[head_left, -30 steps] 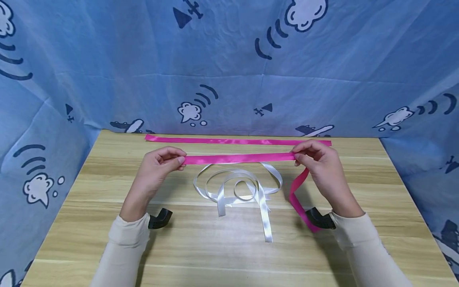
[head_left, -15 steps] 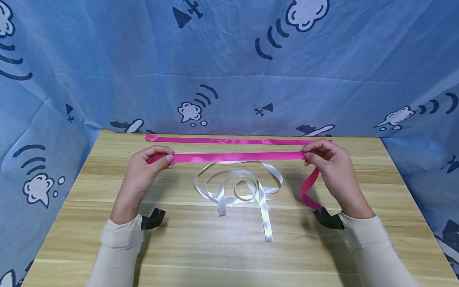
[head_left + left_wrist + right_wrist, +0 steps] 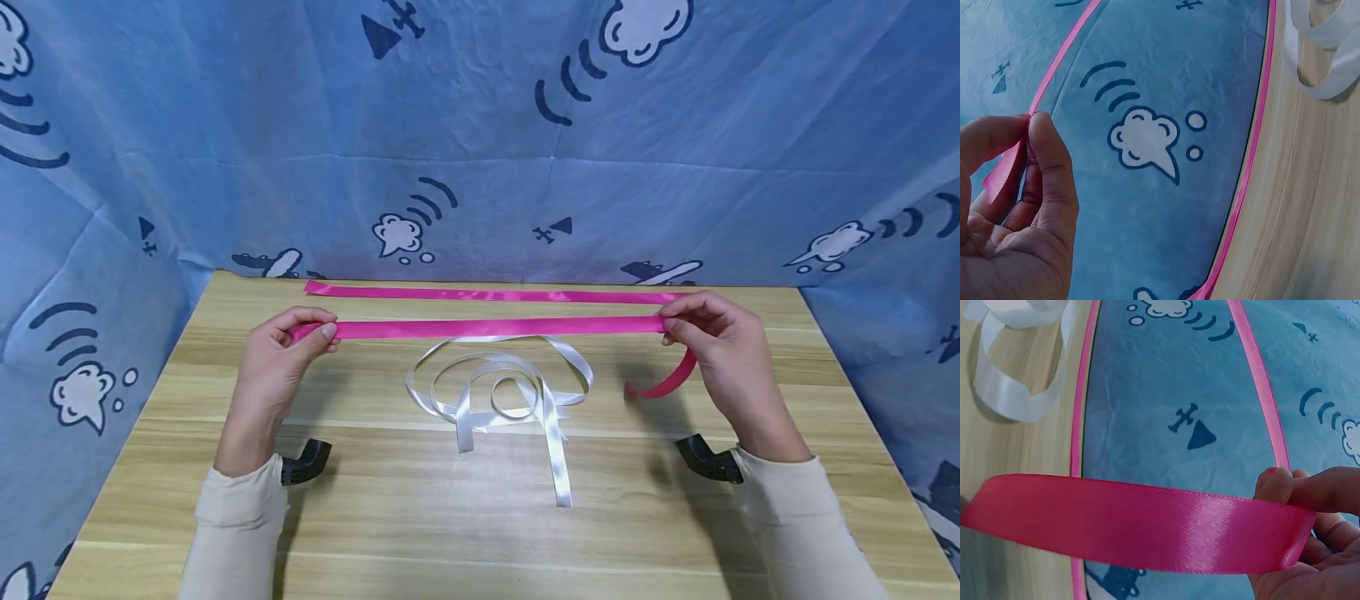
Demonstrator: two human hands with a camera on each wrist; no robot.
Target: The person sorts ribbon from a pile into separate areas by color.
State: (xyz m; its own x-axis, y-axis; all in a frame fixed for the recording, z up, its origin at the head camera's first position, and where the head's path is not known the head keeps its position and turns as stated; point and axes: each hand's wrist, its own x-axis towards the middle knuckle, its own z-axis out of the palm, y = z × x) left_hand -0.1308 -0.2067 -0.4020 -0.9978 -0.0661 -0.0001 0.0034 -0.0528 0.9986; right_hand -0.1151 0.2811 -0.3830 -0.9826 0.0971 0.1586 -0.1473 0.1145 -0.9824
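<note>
A pink satin ribbon [image 3: 495, 327] is stretched taut above the table between both hands. My left hand [image 3: 281, 358] pinches it between thumb and index finger; in the left wrist view a short end of the ribbon [image 3: 1005, 172] pokes out behind the fingers. At the other side my right hand [image 3: 723, 354] pinches the ribbon too, and a loose tail curls from it toward the left. The right wrist view shows this tail [image 3: 1129, 522] wide and close. A second pink ribbon [image 3: 480, 295] lies straight along the table's back edge.
Below the held ribbon, a loosely looped white ribbon [image 3: 555, 450] lies mid-table with two ends toward the front. The wooden table [image 3: 420, 542] meets a blue printed cloth [image 3: 480, 125] at the back and sides. Black wrist devices [image 3: 307, 462] sit at both cuffs.
Both hands have moved apart, the left leftward and the right rightward. The taut stretch between them is longer, and the tail below the right hand is shorter and lifted off the table's front part.
</note>
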